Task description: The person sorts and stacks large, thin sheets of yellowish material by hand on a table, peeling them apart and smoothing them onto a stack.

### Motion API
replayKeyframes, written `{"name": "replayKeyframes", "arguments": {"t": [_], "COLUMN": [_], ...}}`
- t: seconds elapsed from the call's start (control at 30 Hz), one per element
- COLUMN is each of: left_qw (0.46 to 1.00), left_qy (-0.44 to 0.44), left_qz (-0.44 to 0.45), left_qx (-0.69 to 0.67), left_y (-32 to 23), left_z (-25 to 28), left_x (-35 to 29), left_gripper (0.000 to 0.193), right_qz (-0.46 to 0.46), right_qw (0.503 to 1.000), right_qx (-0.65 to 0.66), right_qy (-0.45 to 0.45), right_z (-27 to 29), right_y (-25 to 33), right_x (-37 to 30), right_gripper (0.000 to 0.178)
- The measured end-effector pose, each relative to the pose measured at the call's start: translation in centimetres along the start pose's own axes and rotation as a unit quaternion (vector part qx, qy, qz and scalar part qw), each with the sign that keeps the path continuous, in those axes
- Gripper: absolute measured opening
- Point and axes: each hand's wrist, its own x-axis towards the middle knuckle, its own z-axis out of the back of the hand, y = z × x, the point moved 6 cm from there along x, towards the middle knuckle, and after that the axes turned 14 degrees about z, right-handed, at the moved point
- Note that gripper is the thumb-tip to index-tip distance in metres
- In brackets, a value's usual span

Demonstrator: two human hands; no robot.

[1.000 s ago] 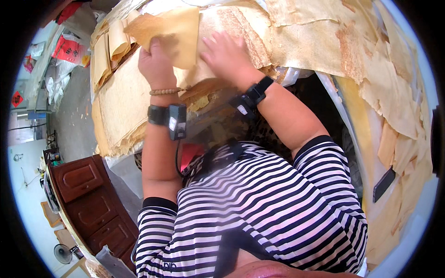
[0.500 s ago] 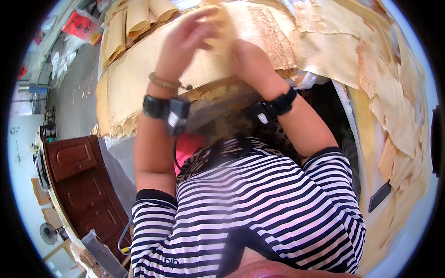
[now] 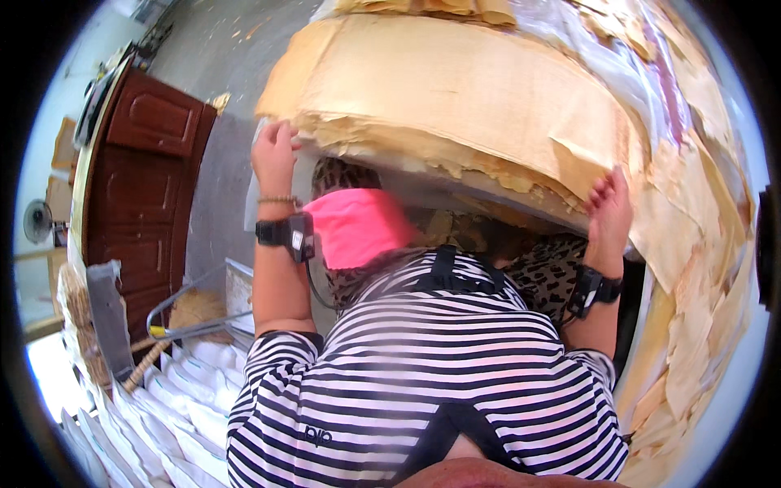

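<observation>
Sheets (image 3: pixel 439 81) lie piled before the person (image 3: pixel 439 350), left hand (image 3: pixel 275 154) and right hand (image 3: pixel 608 215) loosely curled near the ragged edge (image 3: pixel 407 140), any grip too unclear to tell, and hard tugging could tear it.

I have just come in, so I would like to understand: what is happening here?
A person in a black-and-white striped shirt is at a broad stack of thin tan sheets. The left hand is at the stack's near left corner, and the right hand is by its right end; whether either grips a sheet is unclear. A bright pink cloth-like piece lies between the forearms.
</observation>
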Motion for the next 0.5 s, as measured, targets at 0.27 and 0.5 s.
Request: {"name": "replayKeyframes", "arguments": {"t": [0.27,0.5], "left_qw": [0.981,0.958], "left_qy": [0.145,0.182], "left_qz": [0.106,0.066], "left_qx": [-0.069,-0.210], "left_y": [-0.8,-2.0], "left_z": [-3.1,-4.3], "left_x": [3.1,0.7], "left_gripper": [0.025,0.019], "right_qz": [0.203,0.379], "right_qw": [0.941,0.789], "right_qx": [-0.070,-0.174], "right_qy": [0.261,0.451], "right_z": [-13.9,-29.9], "right_y": [4.5,2.5], "right_x": [-5.6,-11.0], "right_gripper": [0.027,0.022]}}
